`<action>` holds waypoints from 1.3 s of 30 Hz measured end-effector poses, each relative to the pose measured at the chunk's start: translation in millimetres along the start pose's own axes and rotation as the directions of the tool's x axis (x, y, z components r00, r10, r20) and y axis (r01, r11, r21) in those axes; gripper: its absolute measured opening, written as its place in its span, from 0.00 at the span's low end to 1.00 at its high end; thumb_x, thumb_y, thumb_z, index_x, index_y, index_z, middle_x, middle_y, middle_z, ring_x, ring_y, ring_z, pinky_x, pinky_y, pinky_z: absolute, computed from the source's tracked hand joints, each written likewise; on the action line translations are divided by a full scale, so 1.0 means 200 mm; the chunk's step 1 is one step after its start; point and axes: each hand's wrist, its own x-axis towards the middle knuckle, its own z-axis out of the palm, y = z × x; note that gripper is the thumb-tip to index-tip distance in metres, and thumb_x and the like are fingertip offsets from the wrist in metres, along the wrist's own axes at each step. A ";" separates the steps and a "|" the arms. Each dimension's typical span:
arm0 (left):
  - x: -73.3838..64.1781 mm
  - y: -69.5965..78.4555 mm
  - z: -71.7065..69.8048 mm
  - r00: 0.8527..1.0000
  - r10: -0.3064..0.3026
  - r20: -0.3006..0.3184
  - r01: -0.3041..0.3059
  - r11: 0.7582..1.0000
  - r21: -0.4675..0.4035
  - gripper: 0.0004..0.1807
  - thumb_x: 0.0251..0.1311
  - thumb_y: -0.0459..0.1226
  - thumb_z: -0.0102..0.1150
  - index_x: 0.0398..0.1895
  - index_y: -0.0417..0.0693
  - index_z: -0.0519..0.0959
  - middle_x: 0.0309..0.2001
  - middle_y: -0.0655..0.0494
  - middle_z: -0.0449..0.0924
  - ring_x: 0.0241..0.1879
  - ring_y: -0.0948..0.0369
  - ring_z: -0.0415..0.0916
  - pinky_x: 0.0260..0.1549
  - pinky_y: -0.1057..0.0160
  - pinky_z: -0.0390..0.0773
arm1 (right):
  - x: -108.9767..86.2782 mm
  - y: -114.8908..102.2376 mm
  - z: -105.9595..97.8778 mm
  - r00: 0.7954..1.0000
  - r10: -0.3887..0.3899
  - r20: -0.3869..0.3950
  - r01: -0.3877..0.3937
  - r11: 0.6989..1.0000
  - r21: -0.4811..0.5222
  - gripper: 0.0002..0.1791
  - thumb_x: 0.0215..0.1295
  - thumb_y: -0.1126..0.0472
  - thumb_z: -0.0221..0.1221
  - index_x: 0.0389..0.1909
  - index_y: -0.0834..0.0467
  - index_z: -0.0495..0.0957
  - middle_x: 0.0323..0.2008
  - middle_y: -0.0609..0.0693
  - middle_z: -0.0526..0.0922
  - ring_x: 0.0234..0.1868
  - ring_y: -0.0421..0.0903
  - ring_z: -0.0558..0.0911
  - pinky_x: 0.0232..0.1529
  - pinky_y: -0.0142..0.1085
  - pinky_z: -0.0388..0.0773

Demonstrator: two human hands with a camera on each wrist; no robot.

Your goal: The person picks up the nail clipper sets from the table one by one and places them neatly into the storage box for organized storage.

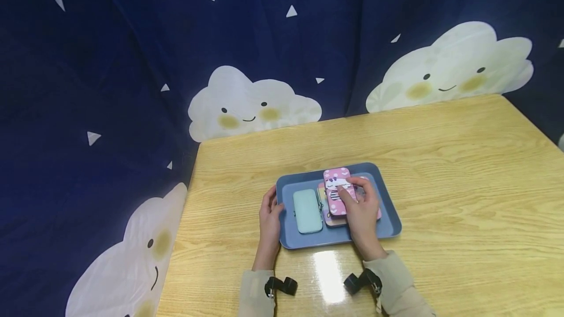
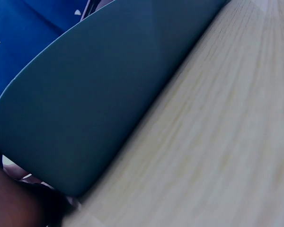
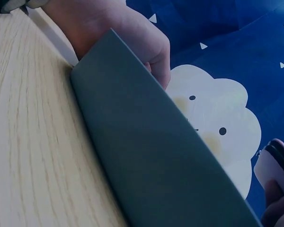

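In the head view, my right hand [image 1: 364, 212] pinches a pink patterned case [image 1: 338, 205] with a white cartoon figure, thumb on its face and fingers along its far side. That case is above a multicoloured case [image 1: 329, 220] in the tray, mostly covered by it and my hand. A mint green case [image 1: 308, 212] lies flat to the left, with a small metal clasp. My left hand [image 1: 270, 219] grips the left rim of the blue tray [image 1: 287, 238], thumb over the edge. In the right wrist view, the pink case [image 3: 270, 165] shows edge-on, raised above the rim.
The tray stands on a light wooden table [image 1: 462, 185]. Behind and to the left hangs a dark blue curtain [image 1: 273, 38] with white clouds and triangles. Each wrist wears a strap with a black camera [image 1: 289, 285].
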 end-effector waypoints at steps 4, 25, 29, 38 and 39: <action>0.00 0.01 0.00 1.000 -0.003 0.001 0.003 1.000 -0.005 0.30 0.64 0.25 0.45 0.72 0.40 0.64 0.70 0.43 0.65 0.71 0.50 0.60 0.67 0.50 0.60 | 0.00 0.02 0.00 1.000 -0.011 0.007 0.011 1.000 -0.008 0.17 0.59 0.74 0.64 0.49 0.68 0.75 0.49 0.55 0.75 0.31 0.36 0.80 0.29 0.27 0.79; 0.01 -0.01 0.00 1.000 0.001 -0.005 -0.001 1.000 0.003 0.31 0.62 0.25 0.45 0.72 0.38 0.63 0.70 0.41 0.65 0.71 0.49 0.60 0.68 0.50 0.59 | -0.01 0.02 0.03 0.976 -0.203 0.080 0.215 0.955 -0.204 0.15 0.56 0.74 0.67 0.45 0.67 0.78 0.46 0.57 0.78 0.52 0.42 0.73 0.58 0.34 0.72; 0.01 -0.01 0.00 1.000 -0.003 -0.007 0.003 1.000 0.002 0.31 0.62 0.25 0.45 0.71 0.39 0.64 0.69 0.41 0.66 0.71 0.49 0.61 0.67 0.51 0.61 | 0.00 0.05 0.04 0.972 -0.214 0.095 0.230 0.951 -0.205 0.16 0.55 0.74 0.67 0.44 0.66 0.79 0.46 0.56 0.78 0.52 0.43 0.74 0.61 0.49 0.70; 0.01 -0.02 0.00 1.000 -0.012 -0.009 0.012 1.000 0.006 0.30 0.63 0.26 0.45 0.72 0.41 0.64 0.70 0.43 0.66 0.71 0.51 0.60 0.68 0.50 0.59 | -0.02 0.06 0.07 0.961 -0.245 0.127 0.268 0.941 -0.206 0.16 0.54 0.73 0.68 0.44 0.65 0.79 0.45 0.58 0.78 0.52 0.48 0.75 0.58 0.52 0.71; 0.01 -0.02 0.00 1.000 -0.010 -0.009 0.010 1.000 0.005 0.30 0.63 0.26 0.45 0.72 0.41 0.64 0.70 0.43 0.66 0.71 0.51 0.60 0.68 0.50 0.59 | -0.02 0.06 0.07 0.960 -0.247 0.131 0.270 0.940 -0.208 0.16 0.54 0.73 0.68 0.44 0.66 0.79 0.45 0.58 0.78 0.52 0.48 0.75 0.58 0.52 0.71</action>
